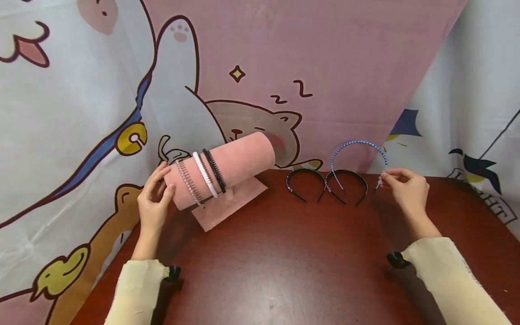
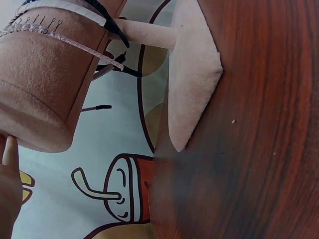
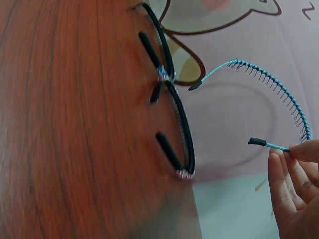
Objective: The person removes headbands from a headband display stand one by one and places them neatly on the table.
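Observation:
A pink velvety headband stand (image 1: 243,158), a padded cylinder on a post and flat base (image 2: 194,74), tilts up to the right. My left hand (image 1: 154,194) holds its near left end, thumb in front. Around the cylinder sit a clear toothed headband (image 1: 188,183), a white headband (image 1: 206,175) and a black toothed headband (image 1: 214,170). In my right hand (image 1: 406,189) a blue toothed headband (image 1: 359,142) is pinched near one tip, raised with its arch upward. Below and left of it, two dark headbands (image 1: 304,170) (image 1: 349,171) lie on the table.
The reddish-brown wooden table (image 1: 268,271) extends toward me. A cartoon-printed cloth (image 1: 325,67) hangs behind it and along the left side. Dark wrist cameras (image 1: 172,273) are strapped at both cuffs.

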Motion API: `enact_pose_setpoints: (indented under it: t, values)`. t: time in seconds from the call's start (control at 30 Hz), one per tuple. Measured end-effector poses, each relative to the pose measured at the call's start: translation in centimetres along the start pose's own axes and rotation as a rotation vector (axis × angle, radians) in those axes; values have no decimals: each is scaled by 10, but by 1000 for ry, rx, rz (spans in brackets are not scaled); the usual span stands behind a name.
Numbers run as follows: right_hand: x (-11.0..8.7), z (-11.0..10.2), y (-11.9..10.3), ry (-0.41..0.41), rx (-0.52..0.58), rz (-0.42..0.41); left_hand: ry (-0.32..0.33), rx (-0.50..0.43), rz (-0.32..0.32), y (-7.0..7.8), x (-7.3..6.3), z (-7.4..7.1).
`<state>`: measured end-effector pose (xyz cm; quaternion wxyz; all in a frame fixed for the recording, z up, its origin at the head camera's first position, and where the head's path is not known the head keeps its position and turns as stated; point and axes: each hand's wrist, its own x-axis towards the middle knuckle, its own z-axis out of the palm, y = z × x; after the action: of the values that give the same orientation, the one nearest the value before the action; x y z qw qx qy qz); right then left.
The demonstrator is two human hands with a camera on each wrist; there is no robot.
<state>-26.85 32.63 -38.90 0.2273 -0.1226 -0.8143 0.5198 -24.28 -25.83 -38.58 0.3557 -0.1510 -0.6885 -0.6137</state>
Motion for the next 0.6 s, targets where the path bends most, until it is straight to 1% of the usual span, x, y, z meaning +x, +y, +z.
enact_pose_setpoints:
  t: [0.07, 0.17, 0.23, 0.3, 0.4, 0.47, 0.6]
  values:
    - [2, -5, 5, 6, -12, 10, 2, -2, 1, 1, 0, 0]
    - [3, -14, 13, 6, -75, 30, 1, -8, 7, 1, 0, 0]
    - [3, -20, 17, -4, -91, 54, 1, -15, 11, 1, 0, 1]
    - [3, -27, 22, -12, -110, 82, -2, -14, 10, 8, -1, 3]
    - [4, -35, 28, -17, -87, 122, -6, -6, 6, 19, -1, 6]
    - [4, -40, 33, -17, -93, 144, -7, 4, 0, 27, -2, 8]
    - [5, -50, 42, -18, -76, 179, -4, 5, -3, 29, -2, 8]
